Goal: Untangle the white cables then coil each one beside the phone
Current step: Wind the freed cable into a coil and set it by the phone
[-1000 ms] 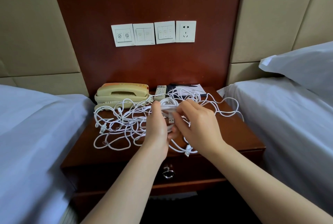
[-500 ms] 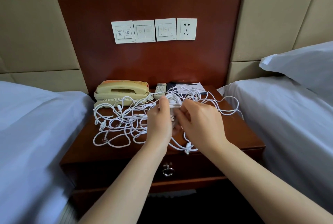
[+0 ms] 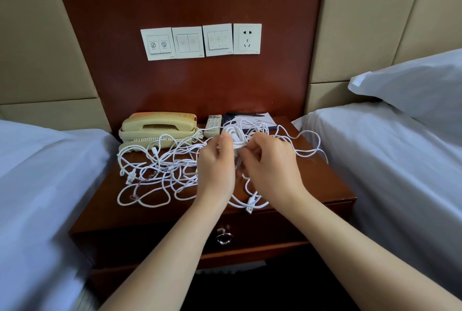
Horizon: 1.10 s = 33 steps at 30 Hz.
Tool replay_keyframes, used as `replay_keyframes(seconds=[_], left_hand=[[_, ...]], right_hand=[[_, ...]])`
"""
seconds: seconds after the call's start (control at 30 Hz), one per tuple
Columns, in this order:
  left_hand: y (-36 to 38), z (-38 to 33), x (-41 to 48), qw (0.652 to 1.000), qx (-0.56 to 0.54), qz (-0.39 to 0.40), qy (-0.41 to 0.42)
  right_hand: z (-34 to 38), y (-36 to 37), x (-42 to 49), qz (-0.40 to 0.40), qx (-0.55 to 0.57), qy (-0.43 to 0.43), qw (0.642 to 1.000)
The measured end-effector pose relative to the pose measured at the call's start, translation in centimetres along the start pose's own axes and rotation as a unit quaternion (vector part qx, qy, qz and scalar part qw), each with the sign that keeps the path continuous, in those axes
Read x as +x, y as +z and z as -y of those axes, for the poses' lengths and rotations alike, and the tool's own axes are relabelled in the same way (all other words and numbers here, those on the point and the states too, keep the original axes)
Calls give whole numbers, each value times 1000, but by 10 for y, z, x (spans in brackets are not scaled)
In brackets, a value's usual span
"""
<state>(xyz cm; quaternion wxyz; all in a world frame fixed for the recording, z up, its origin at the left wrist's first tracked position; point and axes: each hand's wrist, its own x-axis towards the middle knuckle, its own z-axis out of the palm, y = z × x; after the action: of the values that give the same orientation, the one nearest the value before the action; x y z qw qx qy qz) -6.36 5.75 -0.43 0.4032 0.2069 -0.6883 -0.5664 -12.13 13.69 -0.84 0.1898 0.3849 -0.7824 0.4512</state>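
The left hand point(image 3: 216, 163) and the right hand point(image 3: 271, 163) are close together above the middle of the tabletop point(image 3: 325, 180). Both hands have their fingers curled, and they pinch a small bundle point(image 3: 236, 137) of looped cable between them. The left thumb presses on the top of the bundle, and the right fingers nip it from the other side.

The rest of the white cables point(image 3: 160, 168) lie in a loose, messy heap on the tabletop, mostly to the left of the hands and in front of the phone point(image 3: 160, 127). A few loops run out to the right too, and one plug point(image 3: 250, 207) rests near the front edge.

The phone is cream coloured and sits at the back left. A remote point(image 3: 213, 122) lies just beside it, and next to that is a notepad point(image 3: 255, 120) with some cable lying over it.

Under the tabletop is a drawer with a shiny ring handle point(image 3: 224, 235). The drawer is closed (so what is inside is hidden).

There is a bed point(image 3: 37, 185) with a white sheet on each side, and a pillow point(image 3: 412, 90) on the right one. On the dark red wall behind are three switches point(image 3: 187, 42) and a socket point(image 3: 247, 38)
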Motion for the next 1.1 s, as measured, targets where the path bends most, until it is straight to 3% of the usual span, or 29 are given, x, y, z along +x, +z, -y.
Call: replay_keyframes(seconds=[0.1, 0.27, 0.47, 0.77, 1.0, 1.1], left_hand=[[0, -4, 1, 995, -72, 31, -64], [-4, -7, 8, 958, -196, 67, -200], [-4, -9, 8, 953, -194, 119, -202], [-3, 0, 12, 939, -229, 163, -197], [-12, 0, 16, 927, -248, 127, -250], [-12, -1, 15, 922, -226, 147, -278]], right_hand=[[3, 0, -1, -26, 4, -15, 1000], [6, 5, -3, -72, -66, -114, 989], [2, 7, 0, -86, -65, -124, 986], [-6, 5, 3, -17, 83, 13, 996], [-9, -8, 1, 60, 60, -110, 990], [-15, -12, 2, 69, 66, -101, 990]])
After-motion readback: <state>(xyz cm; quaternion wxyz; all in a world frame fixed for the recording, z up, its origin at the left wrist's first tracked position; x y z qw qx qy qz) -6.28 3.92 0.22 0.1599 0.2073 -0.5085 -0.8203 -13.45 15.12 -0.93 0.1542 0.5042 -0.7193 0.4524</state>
